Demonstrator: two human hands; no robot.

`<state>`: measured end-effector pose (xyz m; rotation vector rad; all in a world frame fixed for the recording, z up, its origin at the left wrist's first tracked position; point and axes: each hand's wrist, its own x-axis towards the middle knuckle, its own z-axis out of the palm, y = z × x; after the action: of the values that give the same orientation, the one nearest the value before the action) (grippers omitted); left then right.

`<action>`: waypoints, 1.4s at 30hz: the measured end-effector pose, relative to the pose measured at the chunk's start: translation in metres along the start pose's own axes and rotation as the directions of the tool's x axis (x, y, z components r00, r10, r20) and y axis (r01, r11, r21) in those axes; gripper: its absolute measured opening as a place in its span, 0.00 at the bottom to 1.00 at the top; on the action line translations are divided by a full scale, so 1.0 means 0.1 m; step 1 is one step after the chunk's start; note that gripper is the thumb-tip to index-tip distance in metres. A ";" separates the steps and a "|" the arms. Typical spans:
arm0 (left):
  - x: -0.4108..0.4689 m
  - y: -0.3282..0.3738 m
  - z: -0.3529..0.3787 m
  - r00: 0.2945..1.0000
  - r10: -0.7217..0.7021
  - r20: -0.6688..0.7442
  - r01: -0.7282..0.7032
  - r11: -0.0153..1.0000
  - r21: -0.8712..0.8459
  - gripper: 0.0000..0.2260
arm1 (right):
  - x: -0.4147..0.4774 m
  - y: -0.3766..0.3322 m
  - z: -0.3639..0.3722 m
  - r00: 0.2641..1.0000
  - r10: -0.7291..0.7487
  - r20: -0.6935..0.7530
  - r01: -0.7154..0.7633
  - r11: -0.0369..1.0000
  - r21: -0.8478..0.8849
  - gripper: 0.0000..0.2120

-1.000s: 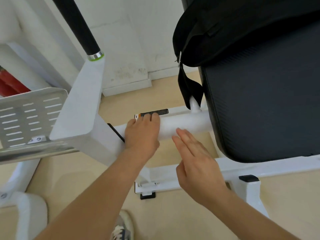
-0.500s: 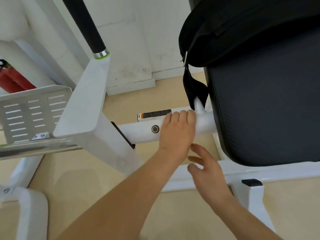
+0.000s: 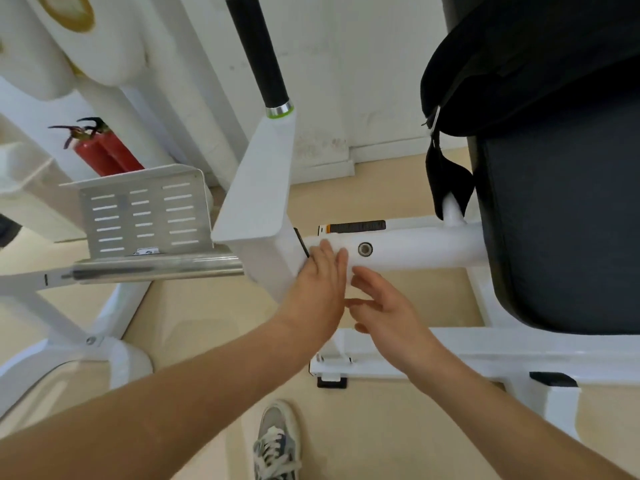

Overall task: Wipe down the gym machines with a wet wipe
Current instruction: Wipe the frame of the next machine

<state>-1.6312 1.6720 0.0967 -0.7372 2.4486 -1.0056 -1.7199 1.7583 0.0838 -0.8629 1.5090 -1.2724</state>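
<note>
White round tube (image 3: 415, 252) bears left hand (image 3: 318, 289), fingers flat; right hand (image 3: 391, 317) fingers released.

White painted metal frame tube (image 3: 415, 252): smooth, semi-gloss. Perforated steel footplate (image 3: 145, 216) w/ brushed matt finish, polished roller (image 3: 156, 270) below. Dark seat pad (image 3: 561, 220): matt textured vinyl. Black cloth strap (image 3: 446, 181).

A white painted wall (image 3: 363, 64), smudged with grey and reddish scuff marks (image 3: 322, 143) low down, meets a pale beige floor (image 3: 363, 195) along a white skirting board (image 3: 332, 166). Two red fire extinguishers (image 3: 100, 154) with black handles stand near the wall at left. Soft, even light fills the room.
</note>
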 end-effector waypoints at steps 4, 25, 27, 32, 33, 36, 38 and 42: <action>-0.25 -0.15 0.01 0.977 0.211 0.041 -0.213 0.924 0.316 0.26 | -0.10 0.04 0.20 0.994 -0.014 0.113 0.024 0.995 -0.092 0.30; -1.30 -0.50 -0.37 0.957 0.023 0.289 0.202 -0.767 -0.608 0.13 | -0.30 -0.40 0.09 0.968 -0.082 0.238 0.045 0.987 0.156 0.13; -1.26 -0.49 -0.34 0.914 0.097 0.394 0.280 -0.852 -0.441 0.11 | -0.31 -0.51 -0.03 0.952 -0.096 0.290 0.064 0.991 0.117 0.14; -1.19 -0.39 -0.34 0.942 0.084 0.326 0.242 -0.841 -0.483 0.09 | -0.32 -0.76 -0.11 0.929 -0.168 0.330 0.243 0.949 -0.199 0.14; -1.20 -0.39 -0.33 0.932 0.009 0.361 0.206 -0.834 -0.511 0.09 | -0.32 -0.79 -0.10 0.938 -0.192 0.289 0.264 0.935 -0.236 0.14; -1.22 -0.46 -0.21 0.805 -0.259 0.534 0.128 -0.803 -0.582 0.06 | -0.28 -0.78 -0.08 0.954 -0.286 0.091 0.300 0.916 -0.268 0.12; -1.21 -0.56 -0.08 0.687 -0.374 0.623 0.060 -0.825 -0.562 0.04 | -0.22 -0.73 -0.05 0.952 -0.304 -0.038 0.288 0.930 -0.227 0.14; -1.03 -0.74 0.06 0.543 -0.497 0.677 -0.108 -0.841 -0.531 0.05 | 0.03 -0.64 0.08 0.919 -0.301 -0.255 0.250 0.945 -0.212 0.10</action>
<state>-1.5234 1.6864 0.1624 1.3276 -1.0053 -1.2867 -1.7173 1.7397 0.1451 -1.0735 1.7941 -1.5385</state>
